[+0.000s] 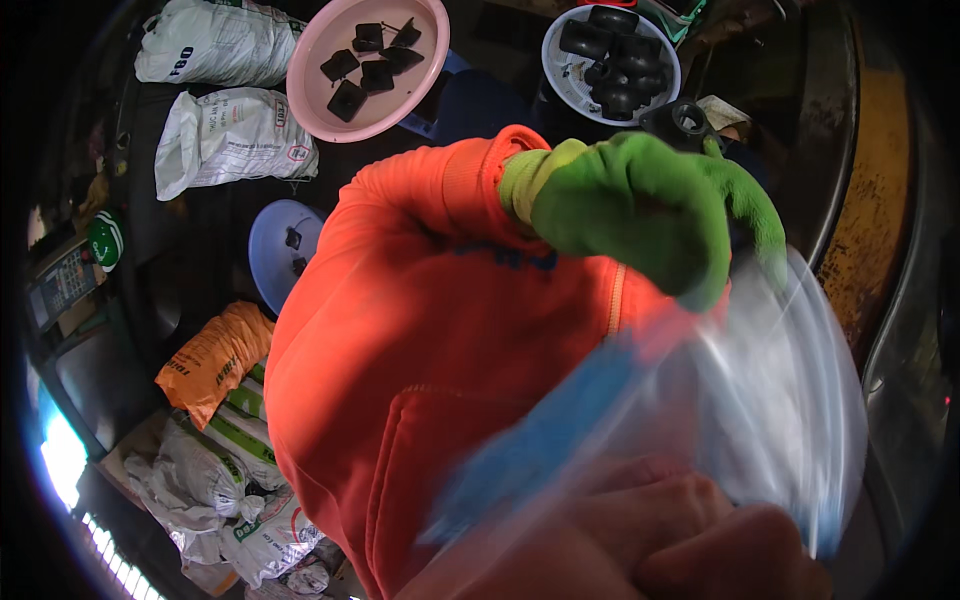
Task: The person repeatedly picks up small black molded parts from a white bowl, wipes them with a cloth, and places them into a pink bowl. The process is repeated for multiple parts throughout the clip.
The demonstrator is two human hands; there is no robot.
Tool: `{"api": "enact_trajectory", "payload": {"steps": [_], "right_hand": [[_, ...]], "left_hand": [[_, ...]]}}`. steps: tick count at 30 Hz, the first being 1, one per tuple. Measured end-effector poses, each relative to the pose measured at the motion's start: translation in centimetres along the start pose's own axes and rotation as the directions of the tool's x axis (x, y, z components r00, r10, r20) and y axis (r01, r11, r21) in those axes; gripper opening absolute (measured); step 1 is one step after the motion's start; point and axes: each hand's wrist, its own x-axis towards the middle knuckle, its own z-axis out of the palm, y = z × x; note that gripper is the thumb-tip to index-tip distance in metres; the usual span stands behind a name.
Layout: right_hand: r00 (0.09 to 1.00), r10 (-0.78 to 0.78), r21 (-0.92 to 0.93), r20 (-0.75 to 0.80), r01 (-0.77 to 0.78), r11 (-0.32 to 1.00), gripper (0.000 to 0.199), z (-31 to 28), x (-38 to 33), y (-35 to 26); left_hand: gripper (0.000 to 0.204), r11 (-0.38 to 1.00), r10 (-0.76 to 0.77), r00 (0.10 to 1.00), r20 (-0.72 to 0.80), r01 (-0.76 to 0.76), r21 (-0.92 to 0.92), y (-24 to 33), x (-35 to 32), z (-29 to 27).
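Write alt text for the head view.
A green-gloved hand shows beside blurred clear plastic, near an orange sweatshirt. Beyond lie a pink basin of squarish black pieces, a pale basin of rounded black parts, and white sacks.

Gap between pink basin (pixel 309 75) and pale basin (pixel 569 74) (passable); blurred clear plastic (pixel 790 400) blocks lower right.

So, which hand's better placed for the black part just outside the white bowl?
Left, probably: the left hand, green-gloved, appears close below that black part. Right hand can't be clearly made out.
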Motion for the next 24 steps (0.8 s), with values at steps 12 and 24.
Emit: {"api": "enact_trajectory", "payload": {"steps": [12, 24], "right_hand": [[1.000, 0.006, -0.009, -0.015, -0.006, 1.000, 0.038, -0.9, -0.6, 0.4], [1.000, 0.017, -0.008, -0.017, -0.017, 1.000, 0.040, -0.9, 0.2, 1.0]], "left_hand": [[0.045, 0.973, -0.201, 0.979, 0.039, 0.195, 0.124, 1.2, 0.1, -0.2], [0.018, 0.950, -0.306, 0.949, -0.068, 0.309, 0.037, 2.0, 0.8, 0.4]]}}
